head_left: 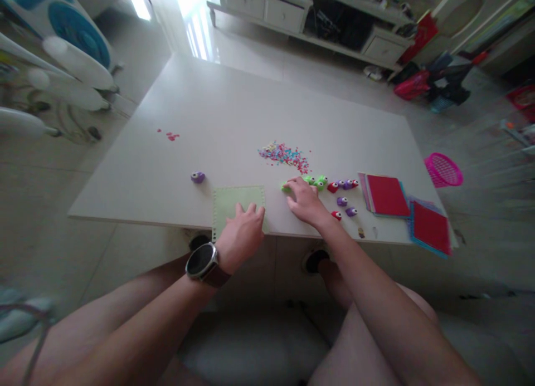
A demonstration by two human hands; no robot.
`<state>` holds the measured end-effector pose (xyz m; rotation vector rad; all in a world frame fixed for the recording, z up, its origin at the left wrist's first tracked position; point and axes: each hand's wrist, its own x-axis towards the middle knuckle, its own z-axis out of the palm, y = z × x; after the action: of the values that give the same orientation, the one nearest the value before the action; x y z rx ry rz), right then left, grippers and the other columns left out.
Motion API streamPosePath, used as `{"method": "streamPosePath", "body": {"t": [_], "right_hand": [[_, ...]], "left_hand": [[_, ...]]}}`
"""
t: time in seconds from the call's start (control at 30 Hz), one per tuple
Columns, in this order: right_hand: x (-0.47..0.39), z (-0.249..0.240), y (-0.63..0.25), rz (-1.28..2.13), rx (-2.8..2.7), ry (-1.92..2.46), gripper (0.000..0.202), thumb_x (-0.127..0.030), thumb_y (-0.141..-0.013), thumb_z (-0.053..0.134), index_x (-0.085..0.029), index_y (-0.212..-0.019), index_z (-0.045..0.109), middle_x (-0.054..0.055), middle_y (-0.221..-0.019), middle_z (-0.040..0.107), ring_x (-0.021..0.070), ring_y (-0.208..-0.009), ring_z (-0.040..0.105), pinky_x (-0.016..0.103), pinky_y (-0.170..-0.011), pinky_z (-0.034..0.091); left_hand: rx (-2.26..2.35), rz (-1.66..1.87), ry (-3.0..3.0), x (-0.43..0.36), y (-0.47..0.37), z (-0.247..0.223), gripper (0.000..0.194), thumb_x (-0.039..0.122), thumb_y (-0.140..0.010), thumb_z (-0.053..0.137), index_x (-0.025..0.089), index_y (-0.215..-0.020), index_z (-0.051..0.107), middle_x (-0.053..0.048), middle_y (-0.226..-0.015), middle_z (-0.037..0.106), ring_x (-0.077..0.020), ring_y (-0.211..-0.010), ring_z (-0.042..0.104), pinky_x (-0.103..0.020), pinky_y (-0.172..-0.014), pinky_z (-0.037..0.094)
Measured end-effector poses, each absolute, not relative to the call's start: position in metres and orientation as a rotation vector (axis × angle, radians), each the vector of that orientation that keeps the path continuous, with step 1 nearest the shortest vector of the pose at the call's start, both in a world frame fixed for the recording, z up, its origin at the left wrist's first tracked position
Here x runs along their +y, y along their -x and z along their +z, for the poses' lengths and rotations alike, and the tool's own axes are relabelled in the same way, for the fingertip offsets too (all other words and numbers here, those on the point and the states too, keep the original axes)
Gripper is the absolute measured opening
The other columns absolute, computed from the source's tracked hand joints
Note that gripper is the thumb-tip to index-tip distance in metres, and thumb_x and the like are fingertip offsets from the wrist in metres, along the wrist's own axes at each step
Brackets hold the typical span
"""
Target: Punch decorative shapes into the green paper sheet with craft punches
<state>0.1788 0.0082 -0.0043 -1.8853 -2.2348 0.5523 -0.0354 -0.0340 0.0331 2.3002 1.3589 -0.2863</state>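
Left hand [244, 229], fingers spread, lies flat on pale green square sheet [228, 199] at front edge of white desk [204, 113], lower centre. Right hand [304, 199], fingers curled, touches small bright green figure [286, 187].

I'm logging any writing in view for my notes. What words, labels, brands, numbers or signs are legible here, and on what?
No text is readable here.
Wristwatch: the face is dark, and any markings are too small or blurred to read.
Light green sheet: no writing visible on its uncovered part.
Red sheets: none visible.
Blue-and-white object: no legible lettering.
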Motion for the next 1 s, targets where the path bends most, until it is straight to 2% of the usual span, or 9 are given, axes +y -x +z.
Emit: {"method": "streamPosePath", "body": {"t": [0.07,0.17,0.3,0.37,0.47,0.57,0.67,0.83,1.0], "right_hand": [[0.013,-0.004,-0.174,0.582,-2.263,1.827,0.037,-0.013,-0.091,0.055,-0.018,-0.125,0.069,0.015,-0.139,0.064,0.0301,-0.128,0.062,0.05,-0.111,0.045],[0.02,-0.005,-0.167,0.626,-2.267,1.778,0.042,-0.012,-0.091,0.054,-0.017,-0.131,0.067,0.015,-0.145,0.061,0.029,-0.135,0.058,0.048,-0.114,0.044],[0.03,-0.008,-0.165,0.616,-2.202,1.893,0.06,-0.013,-0.091,0.054,-0.013,-0.151,0.056,0.018,-0.167,0.042,0.0317,-0.151,0.043,0.051,-0.119,0.042],[0.033,-0.009,-0.166,0.593,-2.193,1.933,0.064,-0.013,-0.091,0.055,-0.013,-0.154,0.053,0.018,-0.17,0.037,0.0319,-0.153,0.041,0.051,-0.121,0.041],[0.033,-0.007,-0.166,0.517,-2.188,1.982,0.058,-0.015,-0.091,0.056,-0.013,-0.15,0.058,0.018,-0.163,0.045,0.0324,-0.146,0.049,0.05,-0.119,0.043],[0.029,-0.002,-0.165,0.442,-2.193,2.032,0.047,-0.019,-0.093,0.056,-0.013,-0.139,0.066,0.019,-0.145,0.058,0.0327,-0.132,0.058,0.049,-0.112,0.046],[0.023,0.006,-0.165,0.43,-2.224,2.062,0.041,-0.02,-0.093,0.057,-0.015,-0.132,0.069,0.017,-0.131,0.062,0.0317,-0.123,0.062,0.048,-0.108,0.047],[0.013,0.013,-0.175,0.445,-2.258,2.1,0.035,-0.021,-0.095,0.057,-0.018,-0.126,0.072,0.015,-0.128,0.065,0.0301,-0.121,0.062,0.046,-0.105,0.045],[0.001,0.017,-0.192,0.429,-2.234,2.136,0.037,-0.022,-0.095,0.057,-0.02,-0.128,0.074,0.014,-0.128,0.068,0.0317,-0.124,0.06,0.049,-0.105,0.042]], "left_hand": [[1.364,-0.293,-2.292,-0.034,0.035,0.035,0.032,0.01,-0.096,0.046,0.011,-0.123,0.062,-0.019,-0.129,0.061,-0.0351,-0.121,0.057,-0.054,-0.105,0.054],[1.368,-0.305,-2.275,-0.033,0.035,0.037,0.034,0.011,-0.096,0.047,0.011,-0.127,0.061,-0.019,-0.13,0.061,-0.0372,-0.124,0.056,-0.055,-0.104,0.055],[1.36,-0.305,-2.266,-0.032,0.036,0.038,0.034,0.012,-0.096,0.048,0.011,-0.127,0.06,-0.019,-0.131,0.06,-0.0377,-0.126,0.056,-0.055,-0.105,0.055],[1.36,-0.308,-2.259,-0.032,0.036,0.038,0.034,0.011,-0.096,0.048,0.011,-0.127,0.06,-0.019,-0.131,0.06,-0.0382,-0.127,0.056,-0.056,-0.105,0.055],[1.359,-0.3,-2.245,-0.032,0.037,0.038,0.034,0.011,-0.097,0.046,0.011,-0.128,0.06,-0.019,-0.132,0.06,-0.0398,-0.129,0.056,-0.057,-0.103,0.056],[1.365,-0.295,-2.243,-0.034,0.036,0.038,0.036,0.012,-0.097,0.046,0.012,-0.129,0.06,-0.02,-0.133,0.06,-0.0426,-0.13,0.055,-0.058,-0.098,0.059],[1.366,-0.286,-2.273,-0.035,0.035,0.036,0.036,0.015,-0.097,0.049,0.012,-0.131,0.06,-0.021,-0.133,0.06,-0.0449,-0.133,0.054,-0.06,-0.097,0.059],[1.312,-0.241,-2.327,-0.037,0.034,0.029,0.036,0.015,-0.096,0.05,0.011,-0.131,0.061,-0.02,-0.134,0.062,-0.0458,-0.141,0.05,-0.06,-0.11,0.053],[1.309,-0.271,-2.346,-0.043,0.028,0.031,0.039,0.016,-0.097,0.049,0.011,-0.134,0.06,-0.021,-0.137,0.062,-0.0519,-0.148,0.042,-0.065,-0.109,0.052]]}}
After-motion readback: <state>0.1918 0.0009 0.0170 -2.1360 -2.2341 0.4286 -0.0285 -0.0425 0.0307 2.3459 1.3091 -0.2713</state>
